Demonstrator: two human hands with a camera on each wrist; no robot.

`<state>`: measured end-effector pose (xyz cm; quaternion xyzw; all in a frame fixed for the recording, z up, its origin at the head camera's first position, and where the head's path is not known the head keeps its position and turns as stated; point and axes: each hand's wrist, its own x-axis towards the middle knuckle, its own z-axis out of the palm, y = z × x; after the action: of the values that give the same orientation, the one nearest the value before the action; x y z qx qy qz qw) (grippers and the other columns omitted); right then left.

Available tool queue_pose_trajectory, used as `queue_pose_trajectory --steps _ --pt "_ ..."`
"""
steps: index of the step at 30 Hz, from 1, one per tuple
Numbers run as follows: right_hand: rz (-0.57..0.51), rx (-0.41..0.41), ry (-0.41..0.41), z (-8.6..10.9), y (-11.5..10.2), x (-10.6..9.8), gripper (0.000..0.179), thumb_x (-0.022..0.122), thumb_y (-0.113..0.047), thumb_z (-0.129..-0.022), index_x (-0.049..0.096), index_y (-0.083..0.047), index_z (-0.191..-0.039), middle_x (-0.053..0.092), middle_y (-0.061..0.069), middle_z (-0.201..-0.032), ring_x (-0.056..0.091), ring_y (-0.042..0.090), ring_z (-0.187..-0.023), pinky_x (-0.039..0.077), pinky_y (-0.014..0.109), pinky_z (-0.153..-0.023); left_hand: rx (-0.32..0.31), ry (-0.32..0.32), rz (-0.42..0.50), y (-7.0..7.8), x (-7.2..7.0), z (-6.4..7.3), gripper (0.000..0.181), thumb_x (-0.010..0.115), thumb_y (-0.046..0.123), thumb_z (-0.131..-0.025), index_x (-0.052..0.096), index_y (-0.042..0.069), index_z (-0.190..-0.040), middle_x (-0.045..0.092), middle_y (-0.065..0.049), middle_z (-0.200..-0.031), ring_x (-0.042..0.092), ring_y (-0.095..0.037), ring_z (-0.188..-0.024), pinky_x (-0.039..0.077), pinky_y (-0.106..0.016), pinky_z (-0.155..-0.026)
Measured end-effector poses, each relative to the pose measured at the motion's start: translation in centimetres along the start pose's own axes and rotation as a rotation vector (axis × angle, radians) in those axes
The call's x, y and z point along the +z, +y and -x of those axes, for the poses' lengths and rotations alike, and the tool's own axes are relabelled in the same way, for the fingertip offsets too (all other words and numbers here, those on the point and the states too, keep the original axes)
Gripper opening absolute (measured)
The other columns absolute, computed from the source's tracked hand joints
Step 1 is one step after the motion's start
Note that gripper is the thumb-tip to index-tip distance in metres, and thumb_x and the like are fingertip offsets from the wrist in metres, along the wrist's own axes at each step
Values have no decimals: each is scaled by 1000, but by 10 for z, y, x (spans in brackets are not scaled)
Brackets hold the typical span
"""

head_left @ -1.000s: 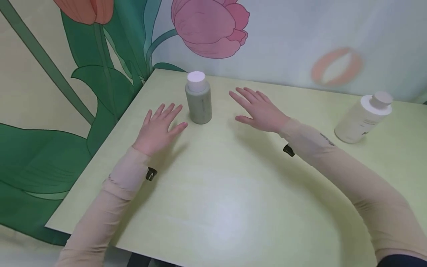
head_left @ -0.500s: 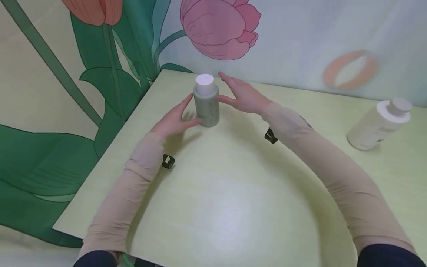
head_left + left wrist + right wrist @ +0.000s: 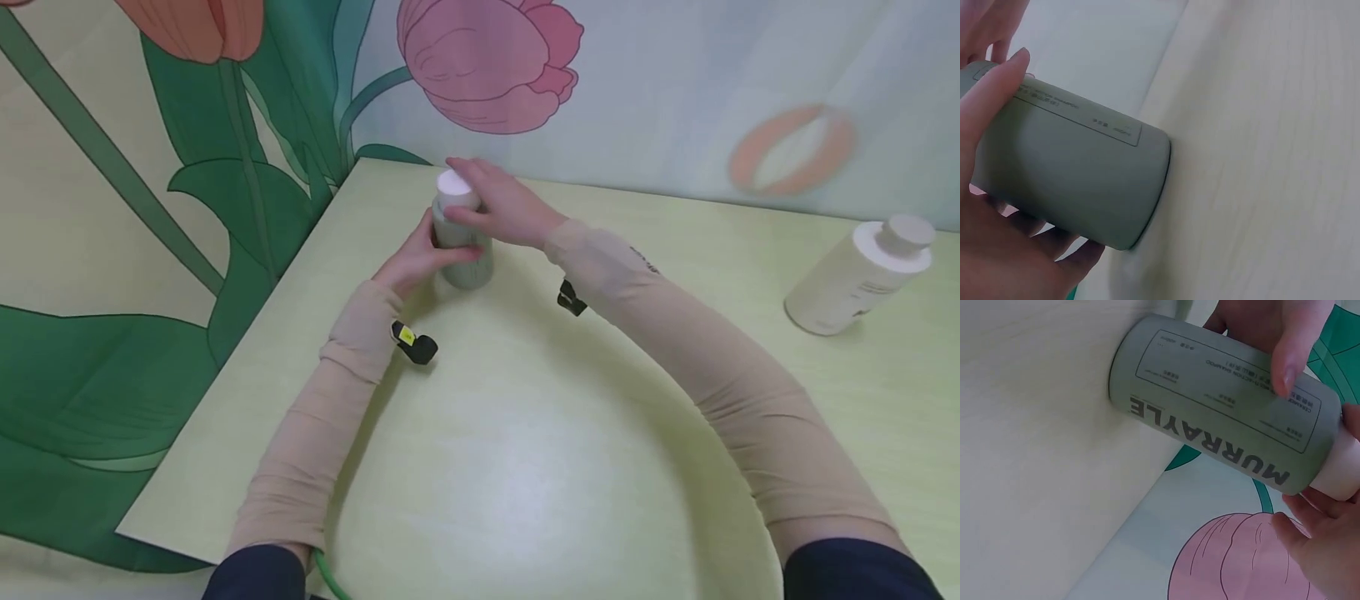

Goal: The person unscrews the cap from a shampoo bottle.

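A grey-green shampoo bottle [image 3: 467,275] with a white cap [image 3: 453,185] stands upright near the table's far left corner. My left hand [image 3: 414,260] grips its body, the thumb across the front. In the left wrist view the bottle [image 3: 1079,156] lies between thumb and fingers, its base on or just at the tabletop. My right hand [image 3: 513,206] is around the cap, thumb in front and fingers behind. In the right wrist view the label of the bottle [image 3: 1222,403] faces the camera; the right fingertips [image 3: 1291,528] sit beside the cap, which is partly cut off by the frame edge.
A second, white bottle [image 3: 855,279] with a cap stands at the right of the pale table [image 3: 525,467]. Behind and left hangs a backdrop [image 3: 637,75] printed with flowers. Small black cameras hang under both wrists. A green cable [image 3: 327,575] shows by the left sleeve.
Both hands have moved in to the shampoo bottle from either side. My left hand has taken hold of its body, and my right hand has come round the cap.
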<state>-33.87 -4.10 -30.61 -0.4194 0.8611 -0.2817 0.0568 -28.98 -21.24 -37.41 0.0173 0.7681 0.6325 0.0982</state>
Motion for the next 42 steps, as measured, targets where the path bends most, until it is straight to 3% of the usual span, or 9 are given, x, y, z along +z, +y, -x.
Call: queue_pose_trajectory --steps 5,9,15,19,24,29,36,42 --pt "14 -34 63 2 -3 0 66 61 -30 -95 33 -4 -148 49 15 -136 48 25 -121 42 37 -103 -20 21 6 3 3 1 86 76 21 -82 24 29 -150 32 2 -152 27 -20 -142 16 -44 -120" --pt "5 -36 68 2 -4 -3 63 63 -28 -93 37 -4 -146 51 14 -136 50 25 -120 43 37 -102 -43 36 19 13 6 8 86 76 17 -81 26 25 -150 33 -1 -153 27 -22 -142 17 -44 -120" --pt "-85 6 73 18 -8 -15 59 69 -25 -90 46 -3 -140 56 10 -134 52 23 -120 41 36 -105 -19 23 13 23 15 13 85 77 12 -80 30 24 -149 35 -3 -152 30 -23 -141 18 -44 -120" --pt "-104 38 124 36 -8 -25 57 71 -25 -87 51 -4 -135 60 9 -129 53 21 -118 41 36 -105 36 -7 -39 24 22 6 80 79 14 -78 37 23 -145 42 -2 -146 37 -22 -135 23 -42 -117" --pt "-64 29 173 54 -7 -39 52 76 -26 -83 57 -6 -127 63 5 -119 54 17 -107 42 31 -97 75 -60 -168 32 28 3 79 82 22 -76 40 26 -142 48 0 -141 43 -20 -129 30 -41 -113" --pt "-28 29 172 71 -7 -43 50 78 -32 -81 60 -10 -122 64 1 -112 54 13 -103 42 29 -94 54 -135 -277 41 29 14 75 84 28 -74 45 27 -138 52 2 -135 48 -19 -125 36 -43 -109" --pt "-23 31 252 106 -12 -36 46 81 -33 -77 65 -13 -115 66 -2 -104 56 11 -96 44 28 -88 89 -236 -390 46 37 31 69 86 34 -71 52 27 -130 60 3 -124 55 -18 -115 44 -41 -100" --pt "29 -51 250 112 -22 -24 46 80 -36 -77 65 -12 -113 67 -1 -101 58 13 -93 45 30 -84 101 -226 -409 38 31 55 69 87 32 -70 53 26 -130 62 2 -123 57 -18 -112 45 -41 -98"
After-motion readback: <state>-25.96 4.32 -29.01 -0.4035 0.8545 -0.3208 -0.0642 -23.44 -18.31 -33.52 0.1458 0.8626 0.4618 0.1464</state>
